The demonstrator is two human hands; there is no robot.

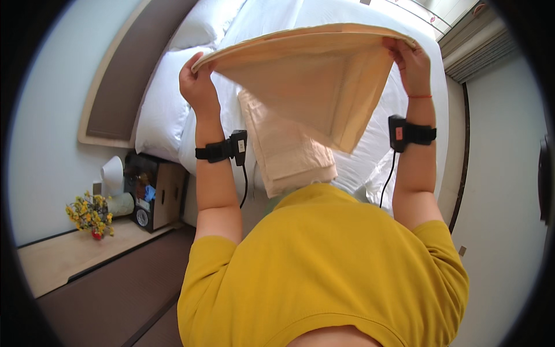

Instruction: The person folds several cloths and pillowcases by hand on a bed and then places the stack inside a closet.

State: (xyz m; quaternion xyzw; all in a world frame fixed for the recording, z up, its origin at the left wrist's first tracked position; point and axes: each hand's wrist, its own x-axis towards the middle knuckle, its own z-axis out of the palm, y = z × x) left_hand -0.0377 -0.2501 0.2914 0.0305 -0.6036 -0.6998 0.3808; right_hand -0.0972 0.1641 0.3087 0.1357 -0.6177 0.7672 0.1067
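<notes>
A beige cloth (300, 75) hangs stretched between my two raised hands above the bed. My left hand (198, 84) pinches its left corner, and my right hand (411, 66) grips the top edge near the right corner. The lower part of the cloth droops toward me in a slanting fold, slightly smeared by motion. Beneath it, close to my body, lies a folded beige cloth (289, 147) on the white bed sheet (384, 130). The hanging cloth hides part of that folded one. Each forearm wears a black strap with a small box and a cable.
White pillows (165, 104) lie at the left by the headboard (115, 87). On the left stand a nightstand (167, 196) holding things, a white lamp (113, 173) and a yellow flower plant (89, 214). A grey curtain (480, 52) hangs at the far right beside the wall.
</notes>
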